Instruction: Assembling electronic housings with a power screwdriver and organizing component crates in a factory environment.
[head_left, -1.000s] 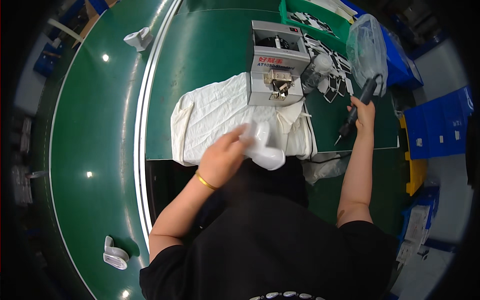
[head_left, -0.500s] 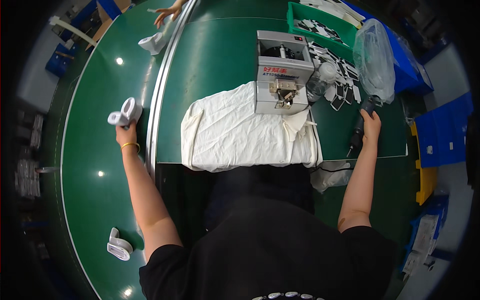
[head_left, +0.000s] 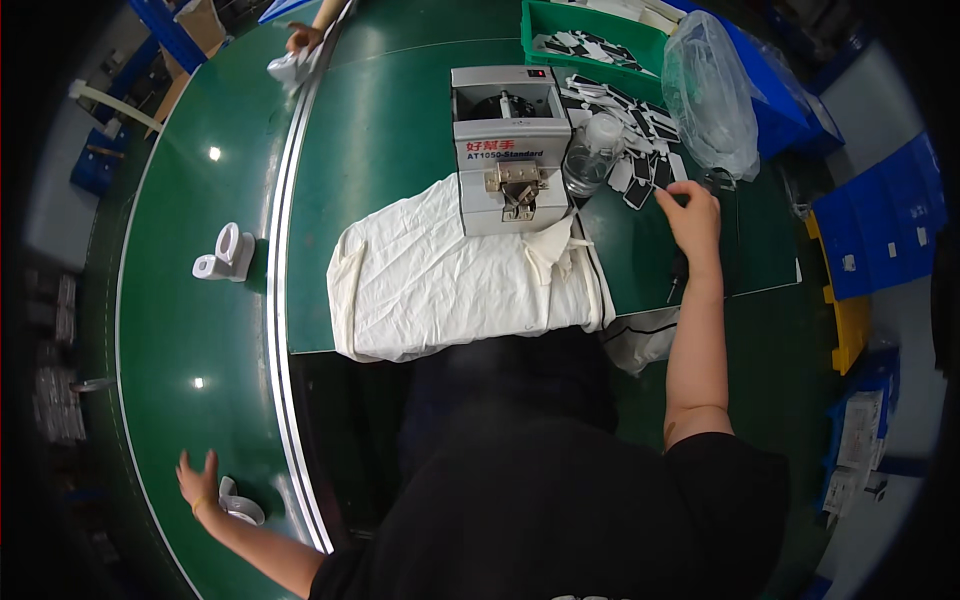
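My left hand is open, its fingers spread above the green conveyor surface. Close beside it lies a white plastic housing, partly covered by my wrist. Farther up the same surface stands another white housing with an oval opening, free of any hand. My right hand is at the near edge of a pile of flat black-and-white pieces. Its thumb and forefinger are pinched together; what lies between them is too small to name. A black electric screwdriver rests on the table, mostly hidden behind my right forearm.
A grey machine stands on the green table behind a white cloth. A clear jar, a green bin and a plastic bag are nearby. At the far left, another person's hand touches a white housing.
My left hand has let go of the white housing and swung back toward the nearer one. My right hand has released the screwdriver and moved left to the flat pieces.
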